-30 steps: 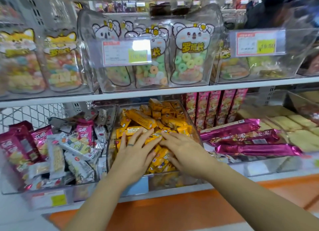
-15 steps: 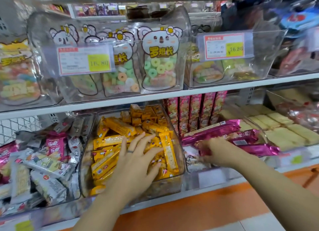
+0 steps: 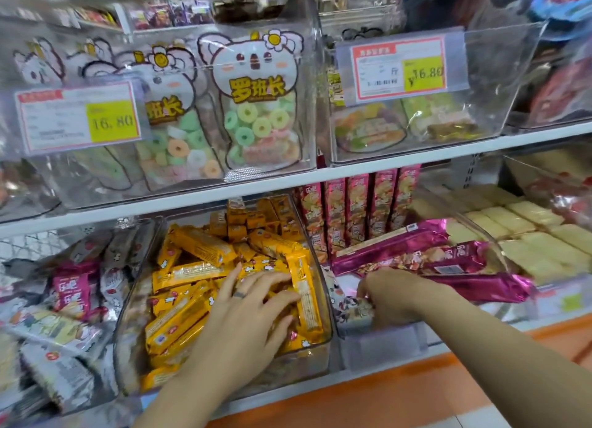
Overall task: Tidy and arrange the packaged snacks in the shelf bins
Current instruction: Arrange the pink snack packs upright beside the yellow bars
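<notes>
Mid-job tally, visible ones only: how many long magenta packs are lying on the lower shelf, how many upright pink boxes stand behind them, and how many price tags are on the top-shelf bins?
Long magenta packs: 3
Upright pink boxes: 5
Price tags: 2
Total: 10

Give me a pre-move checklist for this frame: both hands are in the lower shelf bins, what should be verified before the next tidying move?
1. Left hand lies flat on the yellow packs, fingers spread, no grip: ok.
2. Yellow packs aligned in their clear bin: not ok, jumbled at mixed angles.
3. Right hand at the patterned packet under the magenta packs; grip closed: cannot tell.
4. Magenta packs lie parallel: ok.
5. Grey and pink packs in the left bin: not ok, heaped.
</notes>
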Demonstrator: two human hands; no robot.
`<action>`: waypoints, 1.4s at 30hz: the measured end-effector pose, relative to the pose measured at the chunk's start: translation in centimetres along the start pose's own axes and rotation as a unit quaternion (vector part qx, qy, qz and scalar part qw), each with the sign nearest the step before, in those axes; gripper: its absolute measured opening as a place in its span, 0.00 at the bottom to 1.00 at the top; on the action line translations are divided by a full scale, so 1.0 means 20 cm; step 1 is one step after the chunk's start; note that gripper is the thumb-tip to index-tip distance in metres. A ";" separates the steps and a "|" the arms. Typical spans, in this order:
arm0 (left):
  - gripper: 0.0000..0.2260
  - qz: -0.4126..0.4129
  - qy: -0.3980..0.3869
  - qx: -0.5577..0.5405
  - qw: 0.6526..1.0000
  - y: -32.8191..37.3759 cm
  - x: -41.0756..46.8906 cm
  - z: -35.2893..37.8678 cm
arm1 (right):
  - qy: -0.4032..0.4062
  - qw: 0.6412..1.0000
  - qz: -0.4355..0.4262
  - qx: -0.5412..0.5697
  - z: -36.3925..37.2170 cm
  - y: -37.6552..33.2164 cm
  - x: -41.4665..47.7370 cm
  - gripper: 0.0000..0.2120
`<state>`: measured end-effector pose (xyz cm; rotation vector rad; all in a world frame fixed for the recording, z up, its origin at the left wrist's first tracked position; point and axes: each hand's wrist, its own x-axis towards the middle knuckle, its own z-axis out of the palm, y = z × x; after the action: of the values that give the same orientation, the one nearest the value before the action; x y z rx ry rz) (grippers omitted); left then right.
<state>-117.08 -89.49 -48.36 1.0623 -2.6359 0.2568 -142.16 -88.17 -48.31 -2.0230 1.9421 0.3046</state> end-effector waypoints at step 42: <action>0.19 -0.099 0.232 -0.319 0.914 0.00 0.05 -0.14 | 0.012 0.976 -0.021 0.215 0.08 -0.06 0.16 0.13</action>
<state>-117.19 -89.34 -45.43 0.8846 -1.9448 -0.3395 -140.67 -90.49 -50.92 -1.7822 1.7861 -0.1420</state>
